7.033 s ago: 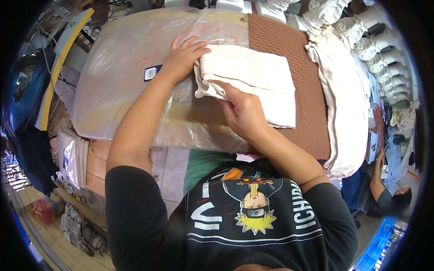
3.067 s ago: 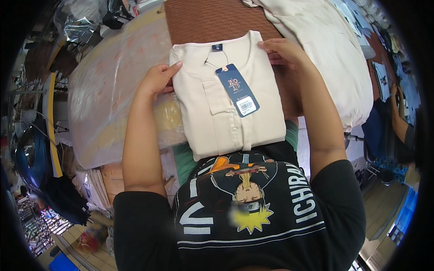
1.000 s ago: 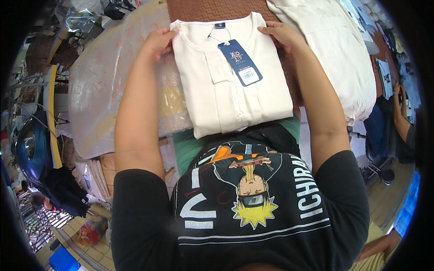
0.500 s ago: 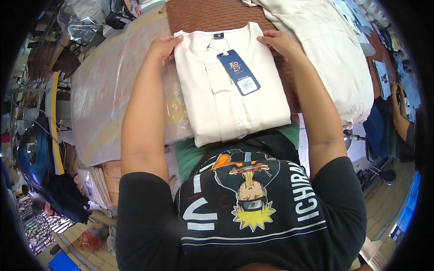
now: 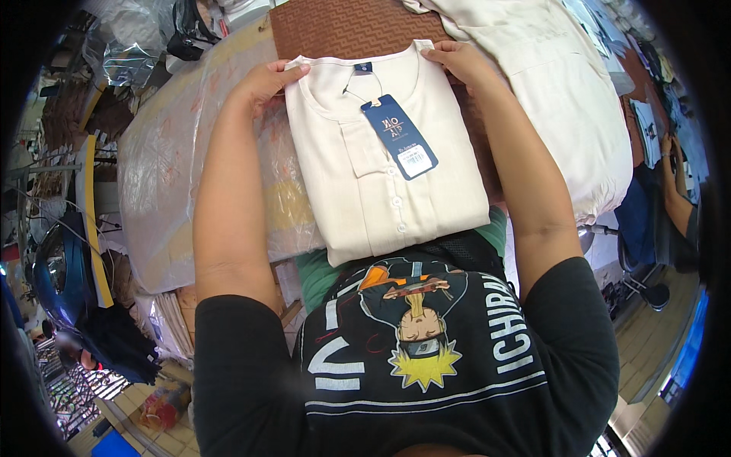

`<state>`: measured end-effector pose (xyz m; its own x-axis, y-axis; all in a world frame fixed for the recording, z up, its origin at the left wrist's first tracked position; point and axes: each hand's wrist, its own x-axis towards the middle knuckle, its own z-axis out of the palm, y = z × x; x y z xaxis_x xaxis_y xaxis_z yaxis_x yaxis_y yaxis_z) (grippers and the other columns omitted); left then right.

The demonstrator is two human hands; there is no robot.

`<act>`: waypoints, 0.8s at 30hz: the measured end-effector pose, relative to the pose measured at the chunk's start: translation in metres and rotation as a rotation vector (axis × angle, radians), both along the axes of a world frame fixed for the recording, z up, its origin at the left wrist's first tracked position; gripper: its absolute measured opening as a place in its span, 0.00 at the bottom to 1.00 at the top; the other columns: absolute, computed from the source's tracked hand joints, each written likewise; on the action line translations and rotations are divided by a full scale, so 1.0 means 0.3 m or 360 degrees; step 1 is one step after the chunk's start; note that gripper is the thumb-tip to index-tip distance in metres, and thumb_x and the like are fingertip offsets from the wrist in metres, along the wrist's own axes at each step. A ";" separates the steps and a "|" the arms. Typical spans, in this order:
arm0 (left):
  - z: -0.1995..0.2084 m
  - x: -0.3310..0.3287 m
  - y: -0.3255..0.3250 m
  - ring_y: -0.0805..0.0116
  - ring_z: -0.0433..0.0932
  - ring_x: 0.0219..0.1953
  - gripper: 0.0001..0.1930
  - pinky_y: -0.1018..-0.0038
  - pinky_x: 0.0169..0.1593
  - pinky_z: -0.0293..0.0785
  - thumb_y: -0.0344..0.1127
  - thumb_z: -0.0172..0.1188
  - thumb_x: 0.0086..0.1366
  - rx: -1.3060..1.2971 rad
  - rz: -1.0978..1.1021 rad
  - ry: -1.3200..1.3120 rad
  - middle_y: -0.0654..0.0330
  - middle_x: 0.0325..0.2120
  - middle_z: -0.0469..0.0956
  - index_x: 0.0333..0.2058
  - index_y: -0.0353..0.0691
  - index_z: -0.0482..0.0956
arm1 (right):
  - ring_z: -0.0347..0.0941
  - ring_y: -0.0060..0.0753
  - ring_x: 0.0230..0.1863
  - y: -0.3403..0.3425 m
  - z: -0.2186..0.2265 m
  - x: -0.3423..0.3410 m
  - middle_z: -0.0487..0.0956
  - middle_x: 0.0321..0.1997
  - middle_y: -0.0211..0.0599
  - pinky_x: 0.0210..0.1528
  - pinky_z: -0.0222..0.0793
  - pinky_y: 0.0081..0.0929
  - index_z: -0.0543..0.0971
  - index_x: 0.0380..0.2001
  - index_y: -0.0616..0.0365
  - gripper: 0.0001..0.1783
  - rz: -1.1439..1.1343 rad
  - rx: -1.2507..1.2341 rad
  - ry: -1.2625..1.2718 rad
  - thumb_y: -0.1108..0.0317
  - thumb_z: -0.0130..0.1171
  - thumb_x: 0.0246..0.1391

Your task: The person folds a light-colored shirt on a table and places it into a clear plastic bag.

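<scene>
A folded cream shirt (image 5: 335,198) lies in front of me, its neckline at the far side and its lower fold near my lap. Down its middle runs a placket with white buttons. From the neck hangs a dark blue paper tag (image 5: 394,137) on a thin cord. My left hand (image 5: 266,82) pinches the shirt's far left shoulder corner, thumb on top. At the far right shoulder corner, my right hand (image 5: 457,62) grips the fabric between thumb and fingers. The fingers beneath the cloth are partly hidden.
Under the shirt is a brown textured mat (image 5: 343,29). To the left lies a plastic-wrapped padded surface (image 5: 190,175); to the right, a loose cream garment (image 5: 563,99) is spread. Another person's arm (image 5: 676,190) shows at the far right. Clear plastic bags (image 5: 137,46) sit at the back left.
The shirt has shifted slightly nearer to me, and its neck edge and tag lie lower. My left hand moved a little left; both hands keep hold of the shoulder corners.
</scene>
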<state>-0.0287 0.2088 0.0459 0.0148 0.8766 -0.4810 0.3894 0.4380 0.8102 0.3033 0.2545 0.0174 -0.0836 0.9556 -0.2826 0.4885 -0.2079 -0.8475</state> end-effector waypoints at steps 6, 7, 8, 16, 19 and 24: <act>0.024 0.009 -0.008 0.77 0.74 0.40 0.22 0.74 0.48 0.67 0.51 0.65 0.55 -0.0017 -0.0148 0.0044 0.69 0.37 0.78 0.46 0.50 0.77 | 0.69 0.15 0.28 0.017 -0.035 0.017 0.77 0.27 0.22 0.33 0.66 0.16 0.79 0.35 0.54 0.15 -0.0067 0.0123 -0.0015 0.59 0.66 0.46; 0.017 0.003 -0.007 0.78 0.74 0.39 0.22 0.75 0.48 0.67 0.51 0.65 0.55 -0.0015 -0.0137 0.0057 0.70 0.37 0.78 0.46 0.50 0.77 | 0.69 0.15 0.27 0.011 -0.034 0.017 0.77 0.27 0.22 0.33 0.65 0.16 0.79 0.35 0.55 0.15 -0.0078 0.0159 -0.0032 0.60 0.67 0.45; 0.014 0.001 -0.006 0.78 0.74 0.39 0.22 0.75 0.48 0.67 0.51 0.65 0.55 -0.0012 -0.0128 0.0068 0.70 0.37 0.78 0.45 0.50 0.77 | 0.68 0.15 0.27 0.000 -0.028 0.017 0.76 0.27 0.23 0.33 0.65 0.16 0.79 0.34 0.56 0.15 -0.0093 0.0162 -0.0013 0.60 0.68 0.45; -0.001 0.005 0.002 0.80 0.74 0.37 0.21 0.77 0.45 0.68 0.51 0.65 0.54 -0.0018 -0.0138 0.0127 0.71 0.36 0.79 0.45 0.49 0.78 | 0.71 0.27 0.31 -0.023 -0.061 0.035 0.78 0.32 0.32 0.22 0.65 0.31 0.81 0.41 0.51 0.24 -0.0056 0.0166 -0.0043 0.50 0.66 0.42; 0.005 0.014 -0.006 0.79 0.74 0.37 0.21 0.76 0.46 0.67 0.51 0.65 0.54 -0.0006 -0.0127 0.0150 0.70 0.36 0.79 0.45 0.49 0.78 | 0.74 0.31 0.35 -0.053 -0.027 0.011 0.80 0.37 0.35 0.26 0.68 0.34 0.81 0.41 0.51 0.24 -0.0123 0.0191 -0.0056 0.50 0.66 0.42; 0.005 0.017 -0.006 0.77 0.74 0.40 0.21 0.73 0.49 0.66 0.51 0.65 0.54 0.0006 -0.0124 0.0147 0.69 0.37 0.79 0.45 0.49 0.78 | 0.70 0.22 0.31 -0.050 -0.003 -0.001 0.78 0.31 0.28 0.32 0.66 0.23 0.81 0.36 0.54 0.20 -0.0095 0.0126 -0.0064 0.52 0.67 0.43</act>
